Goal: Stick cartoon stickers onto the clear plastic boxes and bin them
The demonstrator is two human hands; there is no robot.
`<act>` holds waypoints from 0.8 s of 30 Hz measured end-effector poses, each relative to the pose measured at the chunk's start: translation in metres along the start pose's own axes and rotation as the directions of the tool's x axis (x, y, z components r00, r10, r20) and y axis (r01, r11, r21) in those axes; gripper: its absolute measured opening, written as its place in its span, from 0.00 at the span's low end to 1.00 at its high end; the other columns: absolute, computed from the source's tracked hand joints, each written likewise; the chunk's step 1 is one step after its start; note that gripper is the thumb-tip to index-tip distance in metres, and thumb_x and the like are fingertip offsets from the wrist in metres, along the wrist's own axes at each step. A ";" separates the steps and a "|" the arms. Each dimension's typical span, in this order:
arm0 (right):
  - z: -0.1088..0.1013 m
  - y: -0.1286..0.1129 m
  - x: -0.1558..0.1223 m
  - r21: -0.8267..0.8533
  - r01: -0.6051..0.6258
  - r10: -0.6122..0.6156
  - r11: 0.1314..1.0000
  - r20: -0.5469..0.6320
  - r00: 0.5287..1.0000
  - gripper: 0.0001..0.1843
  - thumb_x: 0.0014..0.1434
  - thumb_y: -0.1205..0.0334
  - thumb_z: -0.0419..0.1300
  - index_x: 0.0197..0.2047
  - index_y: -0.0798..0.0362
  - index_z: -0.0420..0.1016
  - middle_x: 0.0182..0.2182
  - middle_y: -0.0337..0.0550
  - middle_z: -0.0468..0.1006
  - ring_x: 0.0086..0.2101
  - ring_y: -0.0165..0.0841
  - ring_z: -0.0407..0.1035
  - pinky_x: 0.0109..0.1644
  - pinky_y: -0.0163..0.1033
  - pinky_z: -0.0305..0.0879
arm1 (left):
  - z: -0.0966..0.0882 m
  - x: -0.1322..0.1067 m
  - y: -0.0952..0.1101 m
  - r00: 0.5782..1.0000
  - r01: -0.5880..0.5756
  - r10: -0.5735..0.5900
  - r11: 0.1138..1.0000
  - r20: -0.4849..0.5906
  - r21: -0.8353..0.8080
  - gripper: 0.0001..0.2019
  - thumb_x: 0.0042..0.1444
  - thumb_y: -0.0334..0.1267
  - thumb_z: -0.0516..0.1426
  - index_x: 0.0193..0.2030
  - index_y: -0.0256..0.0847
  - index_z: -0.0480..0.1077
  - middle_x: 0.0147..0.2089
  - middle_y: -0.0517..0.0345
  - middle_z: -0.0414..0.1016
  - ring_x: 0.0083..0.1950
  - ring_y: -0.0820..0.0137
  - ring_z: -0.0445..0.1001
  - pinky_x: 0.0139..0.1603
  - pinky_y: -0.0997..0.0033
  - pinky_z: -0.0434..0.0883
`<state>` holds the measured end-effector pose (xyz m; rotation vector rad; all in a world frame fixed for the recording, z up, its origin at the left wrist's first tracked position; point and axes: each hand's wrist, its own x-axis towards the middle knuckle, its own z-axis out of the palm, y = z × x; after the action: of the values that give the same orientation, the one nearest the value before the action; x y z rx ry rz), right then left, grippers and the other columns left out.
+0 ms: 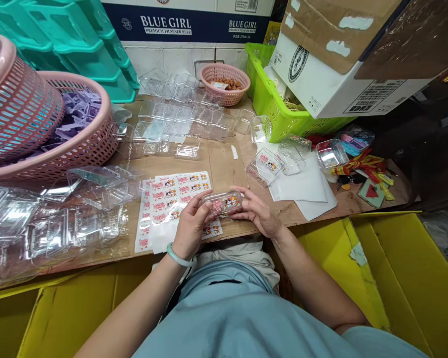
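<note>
Between my two hands is a small clear plastic box [221, 204] bearing a sticker of two cartoon cats and pink lettering. My left hand [194, 219], with a pale green bangle at the wrist, grips the box's left end, thumb on top. At the right end, the fingers of my right hand [257, 211] are closed round its edge. Just beneath and to the left lie sheets of matching cat stickers [168, 204], partly covered by my left hand. A clear box with the same sticker [266, 166] rests beyond my right hand, touching white paper [302, 186].
Clear plastic boxes [175, 117] cover the back of the table, and more [63, 228] lie at the left. Pink baskets [93, 144] stand left, a small pink basket [224, 97] behind, a green crate [263, 99] back right. Yellow cardboard [406, 268] borders the table's front.
</note>
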<state>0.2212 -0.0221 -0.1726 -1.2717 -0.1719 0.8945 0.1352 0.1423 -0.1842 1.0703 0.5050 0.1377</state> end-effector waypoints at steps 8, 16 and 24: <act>0.001 0.000 -0.002 -0.005 -0.005 0.005 1.000 -0.010 1.000 0.31 0.46 0.62 0.62 0.55 0.45 0.66 0.42 0.40 0.76 0.41 0.36 0.75 0.49 0.46 0.71 | -0.001 -0.001 0.000 0.999 -0.029 0.029 0.998 0.019 0.049 0.24 0.50 0.46 0.64 0.53 0.41 0.72 0.50 0.52 0.77 0.51 0.64 0.75 0.50 0.65 0.76; 0.001 0.009 0.005 -0.001 0.023 -0.023 1.000 -0.081 0.996 0.28 0.46 0.62 0.63 0.53 0.47 0.70 0.40 0.39 0.77 0.34 0.32 0.75 0.43 0.40 0.73 | -0.001 0.000 -0.004 1.000 -0.007 0.007 0.998 0.005 0.058 0.25 0.50 0.46 0.64 0.53 0.40 0.71 0.49 0.53 0.76 0.51 0.65 0.74 0.52 0.62 0.75; 0.003 0.014 0.013 -0.078 0.022 -0.036 0.997 -0.179 0.983 0.27 0.49 0.56 0.61 0.54 0.49 0.73 0.32 0.37 0.77 0.29 0.29 0.74 0.36 0.37 0.74 | 0.001 -0.003 -0.016 1.000 -0.017 0.018 0.998 -0.011 0.052 0.21 0.51 0.47 0.63 0.49 0.43 0.69 0.49 0.55 0.75 0.52 0.66 0.74 0.51 0.64 0.75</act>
<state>0.2219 -0.0107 -0.1882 -1.4098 -0.0813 0.7490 0.1312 0.1330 -0.1966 1.1255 0.5121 0.1468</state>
